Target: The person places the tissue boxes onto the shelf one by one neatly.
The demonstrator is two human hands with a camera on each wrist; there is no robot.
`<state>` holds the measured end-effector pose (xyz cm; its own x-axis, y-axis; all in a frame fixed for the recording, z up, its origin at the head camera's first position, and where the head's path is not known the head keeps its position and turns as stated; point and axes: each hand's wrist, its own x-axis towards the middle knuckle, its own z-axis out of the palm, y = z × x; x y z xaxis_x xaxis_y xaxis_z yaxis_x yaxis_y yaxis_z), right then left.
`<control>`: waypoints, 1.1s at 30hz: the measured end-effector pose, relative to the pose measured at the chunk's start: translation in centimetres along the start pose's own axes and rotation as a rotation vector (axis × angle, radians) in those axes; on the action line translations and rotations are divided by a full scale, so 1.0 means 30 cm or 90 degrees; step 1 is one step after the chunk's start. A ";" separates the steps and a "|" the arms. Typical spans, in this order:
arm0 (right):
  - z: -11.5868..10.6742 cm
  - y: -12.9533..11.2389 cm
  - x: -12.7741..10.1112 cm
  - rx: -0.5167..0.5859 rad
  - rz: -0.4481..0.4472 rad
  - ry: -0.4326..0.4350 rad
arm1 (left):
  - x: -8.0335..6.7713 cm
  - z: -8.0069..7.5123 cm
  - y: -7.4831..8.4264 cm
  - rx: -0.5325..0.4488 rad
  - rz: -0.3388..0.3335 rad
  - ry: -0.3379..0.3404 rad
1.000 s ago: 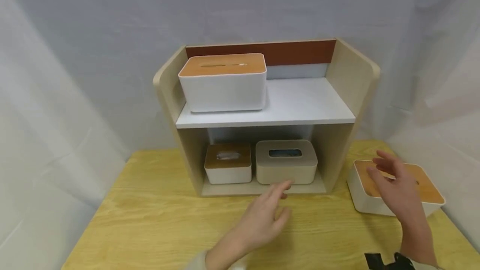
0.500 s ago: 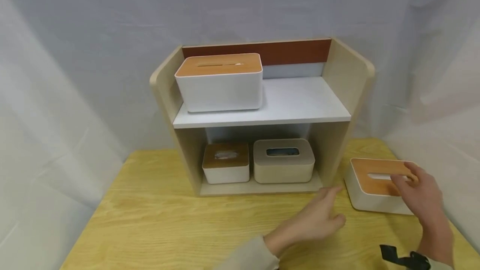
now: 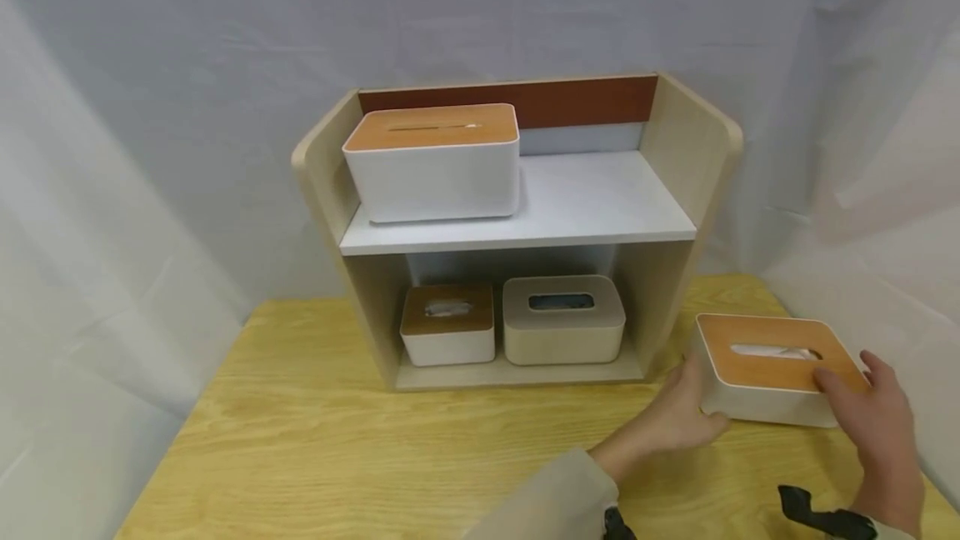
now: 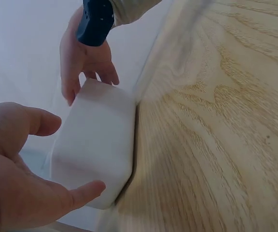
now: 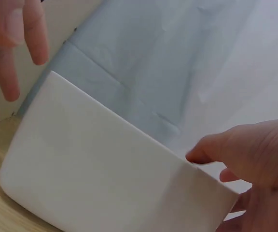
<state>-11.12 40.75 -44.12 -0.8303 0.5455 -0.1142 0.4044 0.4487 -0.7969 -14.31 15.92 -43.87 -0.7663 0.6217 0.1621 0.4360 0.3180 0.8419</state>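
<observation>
1. Both hands have been brought in since the earlier frames: the left hand (image 3: 678, 422), previously in the air before the shelf's lower bay, is now laid against the left end of the white tissue box with the wooden lid (image 3: 776, 369); the right hand (image 3: 877, 419), previously hovering over the lid, is now set at the right end.
2. Grip state: the box is bracketed between the two hands. On the left wrist view the left thumb and fingers (image 4: 83, 193) are spread round the near end wall, touching it; the right-hand fingers (image 5: 209, 152) are curled over the lid's edge. A two-handed grasp is judged closing or just closed; how firm it is cannot be told.
3. Position of the box: resting flat on the wooden table (image 3: 360, 457), not lifted, just right of the desktop shelf unit (image 3: 705, 157) and near the table's right edge. Tissue shows in the lid slot.
4. Away from the grip, on the shelf: a like white box with wooden lid (image 3: 433, 161) on the left of the upper board, whose right half is bare; below, a small square wooden-lidded box (image 3: 447, 325) beside a beige box (image 3: 562, 320).
5. Progress, as judged: reach completed, hold being taken; lifting and any placing remain undone.
</observation>
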 end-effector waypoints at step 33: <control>-0.091 0.035 -0.029 -0.011 -0.080 -0.023 | -0.022 0.047 0.058 -0.024 -0.045 0.014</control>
<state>-8.93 42.67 -43.25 -0.8883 0.4579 -0.0357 0.3021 0.5240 -0.7964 -12.38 17.09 -43.23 -0.8050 0.5825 0.1127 0.3631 0.3335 0.8700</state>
